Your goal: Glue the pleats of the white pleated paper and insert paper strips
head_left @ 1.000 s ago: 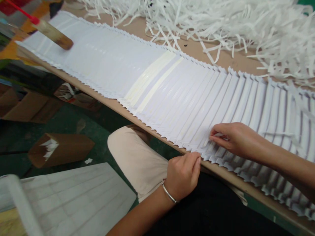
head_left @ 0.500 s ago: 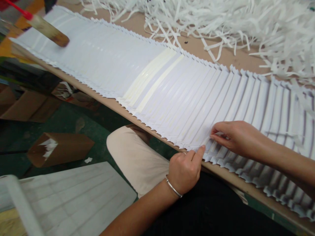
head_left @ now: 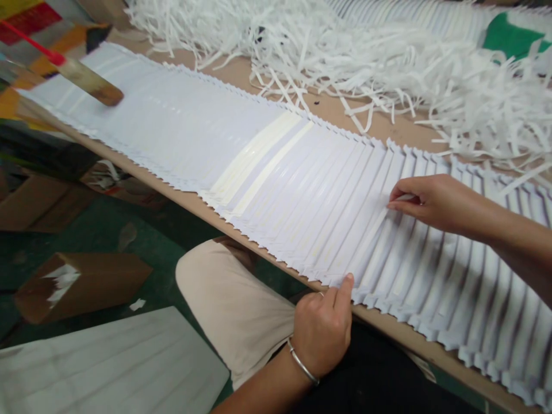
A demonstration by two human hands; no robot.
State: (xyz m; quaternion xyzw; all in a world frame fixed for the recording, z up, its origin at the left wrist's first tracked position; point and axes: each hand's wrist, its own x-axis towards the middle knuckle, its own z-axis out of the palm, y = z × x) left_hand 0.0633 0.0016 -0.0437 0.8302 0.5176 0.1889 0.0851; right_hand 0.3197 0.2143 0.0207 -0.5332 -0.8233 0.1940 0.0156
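A long row of overlapping white paper sheets [head_left: 181, 132] with jagged ends lies across the table, each sheet edge bearing a narrow band. My right hand [head_left: 425, 201] pinches a thin white strip [head_left: 376, 225] between thumb and fingertips, raised slightly above the sheets. The strip slants down from those fingers toward the near edge. My left hand [head_left: 323, 322] rests at that near edge, its index fingertip pressing on the sheet ends and the other fingers curled. Its thumb is hidden, and whether it grips anything underneath cannot be made out.
A heap of loose white strips [head_left: 293, 52] covers the table's far side. A brown-stained bottle with a red nozzle [head_left: 92, 83] lies on the sheets at far left. Below stand a cardboard box [head_left: 99, 284] with white scraps and a pale plastic seat [head_left: 112, 368].
My right hand has moved up and away from my left hand along the sheet, drawing the strip with it. My left index finger stays at the near edge. The camera view has shifted.
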